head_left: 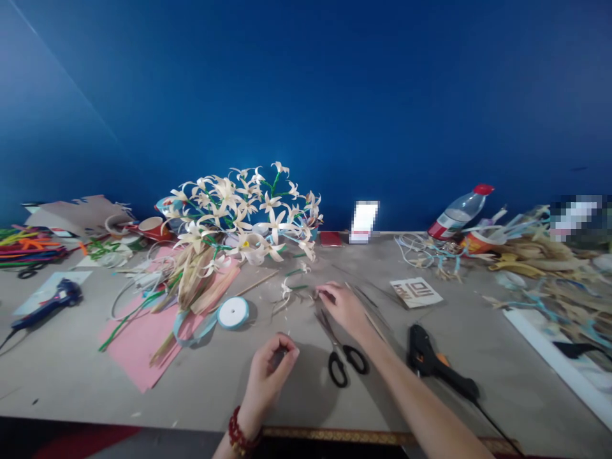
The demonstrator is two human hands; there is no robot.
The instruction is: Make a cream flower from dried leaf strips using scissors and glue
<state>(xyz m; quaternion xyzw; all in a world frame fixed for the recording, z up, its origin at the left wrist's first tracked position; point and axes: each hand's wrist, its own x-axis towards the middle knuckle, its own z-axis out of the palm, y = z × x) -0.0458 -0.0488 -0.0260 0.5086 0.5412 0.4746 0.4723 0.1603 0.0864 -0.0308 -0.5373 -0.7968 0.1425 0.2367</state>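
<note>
My left hand (pixel 272 366), with a red bead bracelet at the wrist, is raised over the near part of the table. Its thumb and fingertips are pressed together; whatever is between them is too small to make out. Farther forward, my right hand (pixel 342 306) reaches past the scissors (pixel 338 349), its fingers pinched beside small green-wrapped stems (pixel 299 287) and thin strips. I cannot tell what that pinch holds. The scissors lie with blades slightly apart, black handles toward me. Left of the hands is a ribbon roll (pixel 233 312) with a light blue edge.
White handmade flowers (pixel 239 210) stand at the back. Pink paper (pixel 138 350) lies under dry husk strips (pixel 196 280). A black glue gun (pixel 440 366) lies at right, a blue one (pixel 52 303) at left. A bottle (pixel 461 213) leans at the back right, near a printed card (pixel 417 292).
</note>
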